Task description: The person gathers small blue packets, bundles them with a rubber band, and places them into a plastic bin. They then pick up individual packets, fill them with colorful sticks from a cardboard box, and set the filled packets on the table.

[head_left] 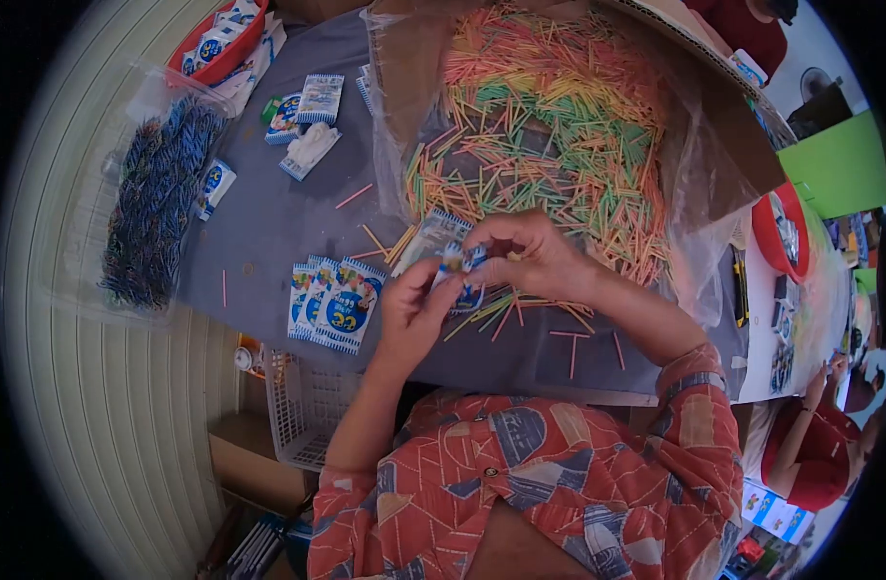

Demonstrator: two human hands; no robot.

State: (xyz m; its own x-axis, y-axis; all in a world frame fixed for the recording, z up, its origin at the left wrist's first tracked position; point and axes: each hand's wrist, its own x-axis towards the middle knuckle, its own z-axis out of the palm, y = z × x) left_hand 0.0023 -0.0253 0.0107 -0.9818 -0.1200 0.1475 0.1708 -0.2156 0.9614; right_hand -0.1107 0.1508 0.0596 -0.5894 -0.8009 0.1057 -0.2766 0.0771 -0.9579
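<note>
My left hand (411,307) and my right hand (538,259) meet in front of my chest, fingertips pinched on a small blue-and-white printed packet (450,263). The fingers cover much of it. Behind them lies another printed packet (435,232), partly hidden. A row of overlapping blue-and-white packets (346,304) rests on the dark table to the left of my left hand. Beyond my hands, thin pink, yellow and green sticks (559,145) fill a plastic-lined cardboard box, and some lie loose on the table below my right hand.
A clear plastic tub (71,261) with dark blue twisted strands (163,198) stands at the left. Behind it is a red bowl (232,66) with packets. More packets (317,99) lie near the box. A white basket (298,411) sits below the table edge. People work at the right.
</note>
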